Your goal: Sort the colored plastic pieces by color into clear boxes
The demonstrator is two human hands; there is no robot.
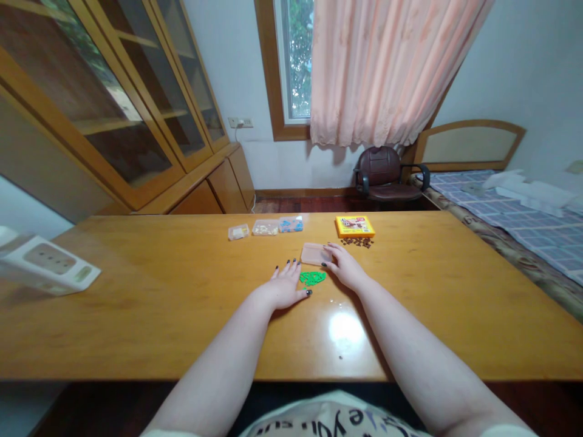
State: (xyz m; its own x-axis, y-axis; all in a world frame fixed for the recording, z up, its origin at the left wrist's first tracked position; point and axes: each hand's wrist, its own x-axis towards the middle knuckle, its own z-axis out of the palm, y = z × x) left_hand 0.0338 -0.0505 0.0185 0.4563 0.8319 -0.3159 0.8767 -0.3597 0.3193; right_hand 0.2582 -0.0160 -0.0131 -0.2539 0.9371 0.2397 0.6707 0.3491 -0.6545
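Observation:
Small green pieces [312, 278] lie in a flat heap on the wooden table [182, 303]. My left hand [286, 286] rests beside the heap on its left, palm down and fingers spread, holding nothing. Just beyond the heap is a shallow clear plastic box [314, 254]. My right hand [344, 266] has its thumb and fingers on the right end of this box, gripping it. No pieces can be made out inside the box.
Three clear boxes stand at the back: one with few pale items [238, 232], one with white pieces [265, 227], one with blue pieces [291, 224]. Brown pieces [357, 242] lie before a yellow box [354, 226]. A white object [54, 264] stands far left.

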